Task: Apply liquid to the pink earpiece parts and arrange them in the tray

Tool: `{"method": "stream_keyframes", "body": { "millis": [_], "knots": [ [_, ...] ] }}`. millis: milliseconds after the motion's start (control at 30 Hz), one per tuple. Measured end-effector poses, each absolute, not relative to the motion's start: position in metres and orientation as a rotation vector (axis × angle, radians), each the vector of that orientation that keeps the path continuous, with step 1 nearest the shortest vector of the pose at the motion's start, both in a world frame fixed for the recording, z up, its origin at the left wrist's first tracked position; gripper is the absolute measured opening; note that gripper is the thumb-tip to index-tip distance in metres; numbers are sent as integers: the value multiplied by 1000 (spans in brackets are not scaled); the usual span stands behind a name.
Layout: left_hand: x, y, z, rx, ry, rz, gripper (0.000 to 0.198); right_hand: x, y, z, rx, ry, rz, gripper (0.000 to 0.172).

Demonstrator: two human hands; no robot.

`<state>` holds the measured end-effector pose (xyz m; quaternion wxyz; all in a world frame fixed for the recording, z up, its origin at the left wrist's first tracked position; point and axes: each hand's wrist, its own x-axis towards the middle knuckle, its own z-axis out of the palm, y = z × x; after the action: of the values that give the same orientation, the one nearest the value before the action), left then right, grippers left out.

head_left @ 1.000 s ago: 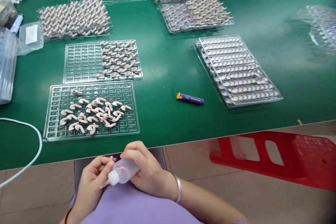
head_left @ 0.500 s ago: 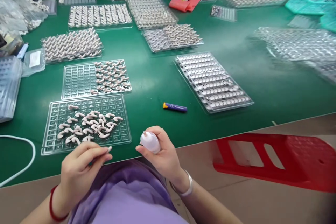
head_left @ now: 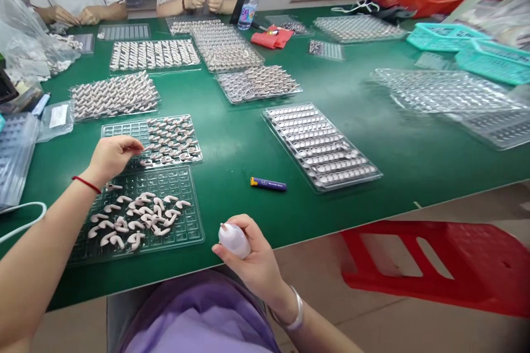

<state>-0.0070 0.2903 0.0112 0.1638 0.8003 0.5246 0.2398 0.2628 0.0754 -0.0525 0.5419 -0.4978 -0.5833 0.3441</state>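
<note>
My left hand (head_left: pixel 115 159) reaches over the far tray (head_left: pixel 116 130), fingers pinched at the left edge of its rows of earbud shells (head_left: pixel 171 138). An earbud part seems to be at the fingertips, mostly hidden. In my right hand (head_left: pixel 259 262) is a small white squeeze bottle (head_left: pixel 235 241) with a narrow tip, held at the table's front edge. Between the hands lies the near tray (head_left: pixel 192 223), with loose white earbud shells (head_left: pixel 147 212) heaped on it. A purple marker-like stick (head_left: pixel 268 183) with a yellow end rests beyond the bottle.
A long tray of round white parts (head_left: pixel 318 143) lies to the right. Further back are filled trays (head_left: pixel 114 95), a water bottle (head_left: pixel 251 3) and turquoise baskets (head_left: pixel 447 37). Two people sit across the table. A red stool (head_left: pixel 467 270) stands at the right; a white cable (head_left: pixel 37 212) curves at left.
My left hand has moved from the table's front edge, where it pinched a small white piece, up and away to the far tray. The right hand keeps the bottle; the view has tilted up.
</note>
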Motion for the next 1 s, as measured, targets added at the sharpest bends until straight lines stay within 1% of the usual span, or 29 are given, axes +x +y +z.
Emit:
{"method": "stream_keyframes", "body": {
  "millis": [167, 300, 400, 500, 600, 700, 767, 833, 933, 1000],
  "knots": [
    [-10, 297, 7, 2346, 1464, 513, 21, 262, 76, -54, -1168, -1387, 812, 22],
    [-14, 293, 17, 2357, 1472, 470, 23, 264, 75, -52, -1173, -1398, 785, 21],
    [-26, 278, 31, 2375, 1544, 496, 29, 265, 74, -53, -1193, -1396, 779, 22],
    [-41, 258, 41, 2337, 1570, 351, 37, 265, 73, -55, -1212, -1396, 781, 23],
    [-53, 243, 39, 2293, 1552, 165, 43, 264, 73, -55, -1213, -1399, 787, 23],
    [-59, 236, 31, 2345, 1585, 137, 43, 264, 74, -53, -1219, -1394, 804, 22],
    [-60, 230, 29, 2375, 1608, 189, 42, 266, 74, -52, -1234, -1391, 842, 23],
    [-57, 217, 29, 2393, 1627, 319, 37, 267, 72, -51, -1244, -1393, 929, 25],
    [-42, 176, 28, 2429, 1582, 633, 20, 264, 66, -50, -1216, -1420, 1077, 32],
    [-29, 139, 21, 2514, 1473, 824, 9, 260, 60, -51, -1172, -1467, 1092, 39]
  ]
}}
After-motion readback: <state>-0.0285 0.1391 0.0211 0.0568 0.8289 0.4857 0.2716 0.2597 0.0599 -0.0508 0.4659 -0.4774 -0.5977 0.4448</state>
